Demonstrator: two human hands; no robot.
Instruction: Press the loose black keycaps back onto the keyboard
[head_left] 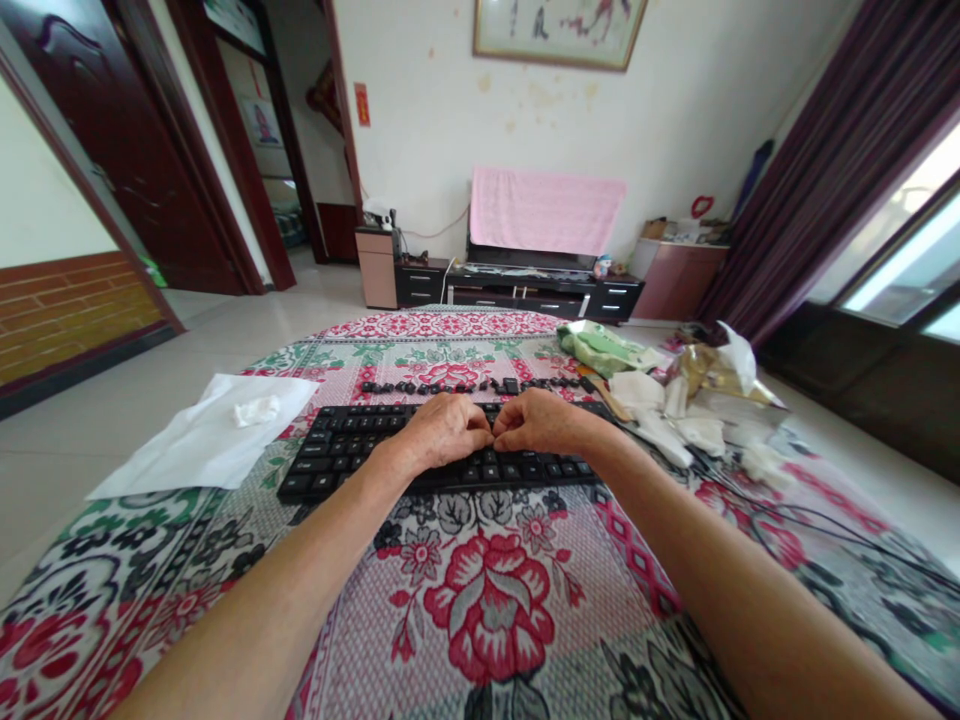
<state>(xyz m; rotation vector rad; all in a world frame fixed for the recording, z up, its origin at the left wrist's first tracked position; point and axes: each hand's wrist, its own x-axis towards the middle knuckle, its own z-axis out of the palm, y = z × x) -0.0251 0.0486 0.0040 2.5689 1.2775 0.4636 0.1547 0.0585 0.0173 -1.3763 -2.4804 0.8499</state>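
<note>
A black computer keyboard point(319, 466) lies on the flowered tablecloth in front of me, with some of its keys off. Over its middle my left hand point(448, 430) is closed, thumb and fingers pinched together at the keys. My right hand point(536, 421) is pinched too, its fingertips almost meeting those of the left. Whatever sits between the fingers is hidden or too small to make out. Behind the keyboard, loose black keycaps point(510, 385) are strung out in a row. Both hands cover part of the keyboard's centre.
On the left lies a white paper sheet point(187, 440) with a crumpled tissue point(256, 411). To the right are a green packet point(606, 348), crumpled white tissues point(660, 425), a gold plastic wrapper point(701, 370) and a black cable point(795, 515). A pink cloth point(547, 210) hangs over a television beyond.
</note>
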